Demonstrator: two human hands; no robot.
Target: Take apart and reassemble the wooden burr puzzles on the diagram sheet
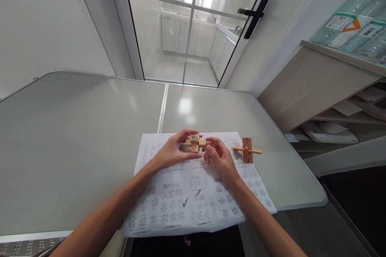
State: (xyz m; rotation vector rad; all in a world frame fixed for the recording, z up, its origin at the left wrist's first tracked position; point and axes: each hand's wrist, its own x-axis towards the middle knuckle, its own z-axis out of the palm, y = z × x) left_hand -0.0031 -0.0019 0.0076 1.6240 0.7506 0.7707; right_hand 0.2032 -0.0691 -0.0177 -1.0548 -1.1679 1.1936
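A pale wooden interlocking block puzzle [195, 143], with a dark mark on its top block, is held up over the printed sheet. My left hand [171, 151] grips it from the left, thumb along the near side and fingers behind. Around its right end, the curled fingers of my right hand [221, 157] pinch the blocks; some fingertips are hidden. Beneath both hands lies a large white instruction sheet [208, 209] printed with rows of small diagrams. To the right of my right hand, a reddish-brown flat piece crossed by a lighter stick [247, 150] rests at the sheet's edge.
The pale grey table [90, 148] has a metal seam and a rounded right corner. Behind it stands a glass door [193, 44] with a black handle [255, 17]. At right, a wooden shelf unit [316, 76] carries packed plastic bottles [356, 28] and papers.
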